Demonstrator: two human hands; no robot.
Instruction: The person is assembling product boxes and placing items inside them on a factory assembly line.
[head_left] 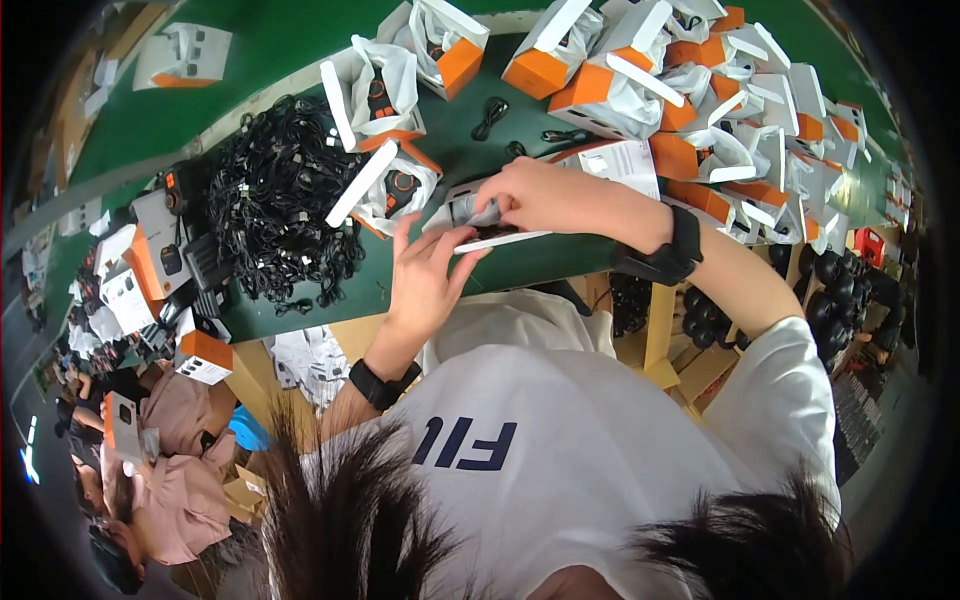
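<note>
At the table's near edge, an open white box (512, 240) lies under both my hands. My left hand (425, 275) has its thumb and a finger on the box's left end, with another finger raised. My right hand (550, 200) reaches over the box from the right. Its fingers are bent together on a crumpled, translucent plastic bag (465, 208) inside. The rest of the box's contents is hidden by my fingers. Just beyond my left hand stands an open white and orange box (380, 205) with a black and orange device (402, 184) in plastic.
A big heap of black cables (280, 200) lies left of my hands. Loose coiled cables (489, 118) lie ahead on the green table (455, 130). Many open boxes (610, 95) crowd the far right. Other people (170, 480) sit at the lower left.
</note>
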